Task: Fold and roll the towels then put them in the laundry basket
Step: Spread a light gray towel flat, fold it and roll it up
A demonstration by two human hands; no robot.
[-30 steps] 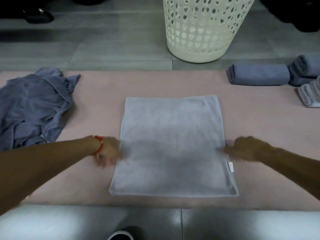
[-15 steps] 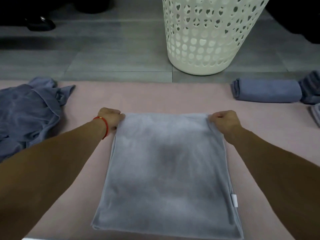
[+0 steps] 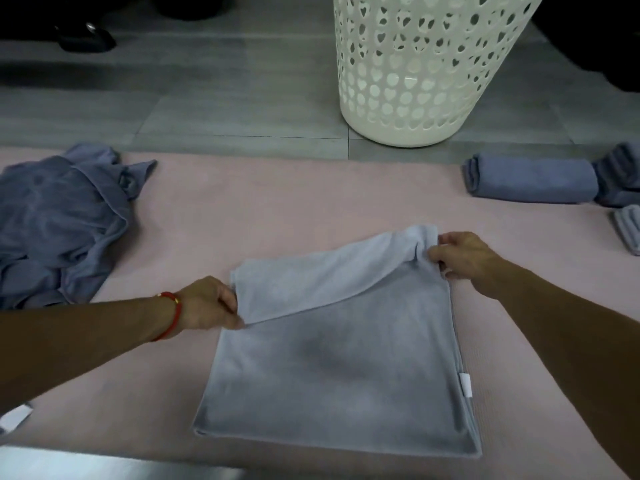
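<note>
A light grey folded towel (image 3: 339, 368) lies on the pink mat in front of me. Its far edge is turned over toward me in a slanted flap. My left hand (image 3: 207, 304), with a red band at the wrist, pinches the flap's left corner low over the towel. My right hand (image 3: 460, 256) pinches the flap's right corner, farther away and a little higher. The white laundry basket (image 3: 415, 74) with heart-shaped holes stands on the floor beyond the mat.
A crumpled blue-grey towel pile (image 3: 62, 220) lies at the mat's left. Rolled blue towels (image 3: 530, 181) and a rolled light one (image 3: 628, 230) sit at the right edge. The pink mat (image 3: 294, 202) borders grey floor tiles; a dark shoe (image 3: 85, 38) is far left.
Both hands went from the towel's sides to its far corners, gripped them, and have pulled the far edge back toward me, the left side farther than the right.
</note>
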